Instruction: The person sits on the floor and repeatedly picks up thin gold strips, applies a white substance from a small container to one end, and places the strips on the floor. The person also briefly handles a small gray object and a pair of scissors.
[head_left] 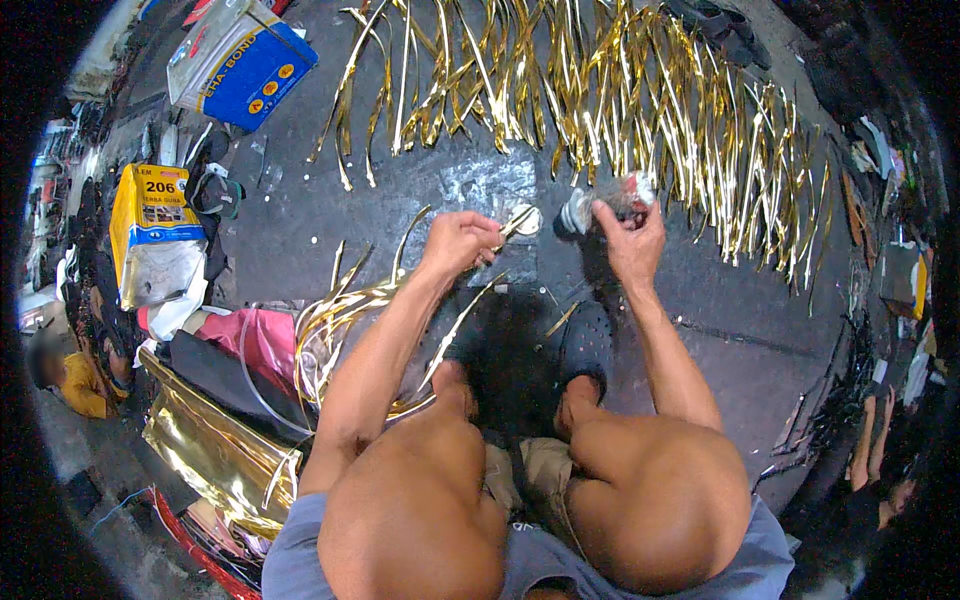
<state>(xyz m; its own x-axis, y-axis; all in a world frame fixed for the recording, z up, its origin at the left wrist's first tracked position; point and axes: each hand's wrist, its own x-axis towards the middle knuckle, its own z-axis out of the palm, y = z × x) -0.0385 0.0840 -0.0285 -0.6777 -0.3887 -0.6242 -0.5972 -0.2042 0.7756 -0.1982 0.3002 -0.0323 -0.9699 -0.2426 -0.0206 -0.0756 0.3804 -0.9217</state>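
My left hand (463, 242) is closed in a pinch on a thin gold strip (511, 221). The strip's end crosses a small whitish round disc (527, 219); whether the disc lies on the floor or is held up I cannot tell. My right hand (634, 240) grips a small smudged jar (632, 192) with whitish and red patches, tilted on its side. Its pale ridged end (576, 212) points toward my left hand. More gold foil strips (345, 325) lie in a loose bundle beside my left forearm.
Many long gold strips (600, 90) are spread across the dark floor (700, 310) ahead. Blue-and-white (245, 75) and yellow (158, 215) containers stand at the left, near a gold foil sheet (215, 440). A dark clog (586, 345) is on my right foot. Another person (82, 385) is at the far left.
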